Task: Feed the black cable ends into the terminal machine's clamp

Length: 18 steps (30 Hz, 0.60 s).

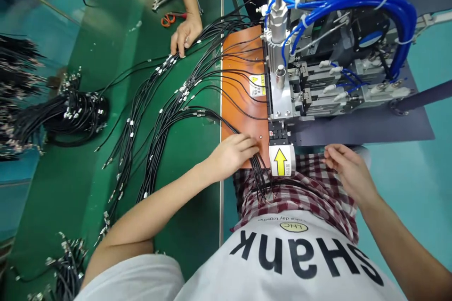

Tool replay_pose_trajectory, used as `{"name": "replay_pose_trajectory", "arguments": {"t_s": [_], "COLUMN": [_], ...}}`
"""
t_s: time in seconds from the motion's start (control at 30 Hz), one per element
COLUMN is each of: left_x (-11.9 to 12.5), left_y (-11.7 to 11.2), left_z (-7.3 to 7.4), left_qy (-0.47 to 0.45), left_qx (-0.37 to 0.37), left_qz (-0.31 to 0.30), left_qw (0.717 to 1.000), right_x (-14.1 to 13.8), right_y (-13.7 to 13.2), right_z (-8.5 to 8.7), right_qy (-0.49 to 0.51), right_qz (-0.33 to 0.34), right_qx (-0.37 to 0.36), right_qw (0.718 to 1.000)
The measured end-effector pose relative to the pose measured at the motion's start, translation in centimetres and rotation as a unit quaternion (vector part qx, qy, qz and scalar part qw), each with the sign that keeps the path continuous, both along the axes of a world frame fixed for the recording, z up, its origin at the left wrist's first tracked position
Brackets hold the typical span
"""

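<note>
Just left of the yellow-arrow block (280,161), the left hand (233,153) clasps a bunch of black cables (259,176), seemingly keeping their ends lined up, the right hand (344,164) just right of the block hovers loosely curled and empty, and far beyond it a co-worker's hand (183,33) rests on cables spread over the green worktop (106,47).

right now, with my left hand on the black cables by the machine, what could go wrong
Your left hand lies on the black cables beside the machine head; fingers might get pinched if it cycles. The cables trail off the orange plate into your lap and could snag. A co-worker's hand rests on the same cables, so a tug might shift them.
</note>
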<state>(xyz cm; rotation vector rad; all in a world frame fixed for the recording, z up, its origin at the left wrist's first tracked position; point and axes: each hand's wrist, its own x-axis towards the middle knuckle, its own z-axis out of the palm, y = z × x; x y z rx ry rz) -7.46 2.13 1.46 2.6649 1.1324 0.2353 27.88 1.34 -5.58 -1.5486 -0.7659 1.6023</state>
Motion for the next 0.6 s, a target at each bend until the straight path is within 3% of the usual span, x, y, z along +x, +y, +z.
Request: {"name": "replay_pose_trajectory", "arguments": {"t_s": [0.1,0.23,0.3,0.37,0.43,0.53,0.57,0.6], "left_x": [0.4,-0.6,-0.7,0.3,2.1,4.2,4.4,4.3], "left_y": [0.9,4.1,4.5,3.4,1.4,-1.0,-1.2,-1.1], "left_z": [0.3,2.4,4.2,5.8,6.4,5.0,4.2,3.3], "left_qy": [0.083,-0.011,-0.053,-0.035,0.029,0.030,0.009,-0.014], "left_qx": [-0.049,-0.244,-0.282,-0.239,-0.158,-0.104,-0.100,-0.095], "left_qz": [-0.068,-0.110,-0.094,-0.076,-0.081,-0.217,-0.223,-0.186], "left_qw": [0.993,0.963,0.953,0.968,0.984,0.970,0.970,0.978], "right_x": [-0.6,-1.4,-1.4,-1.3,-1.6,-2.5,-2.9,-3.4], "right_y": [0.0,0.0,-0.1,-0.1,0.0,0.1,0.1,0.1], "right_z": [0.7,1.8,2.5,3.2,3.9,4.9,5.1,5.3], "right_qy": [-0.003,-0.025,-0.044,-0.061,-0.075,-0.097,-0.103,-0.110], "right_qz": [0.020,0.067,0.075,0.081,0.090,0.126,0.145,0.167], "right_qx": [0.006,0.019,0.034,0.048,0.063,0.097,0.110,0.123], "right_qw": [1.000,0.997,0.996,0.994,0.991,0.983,0.978,0.972]}}
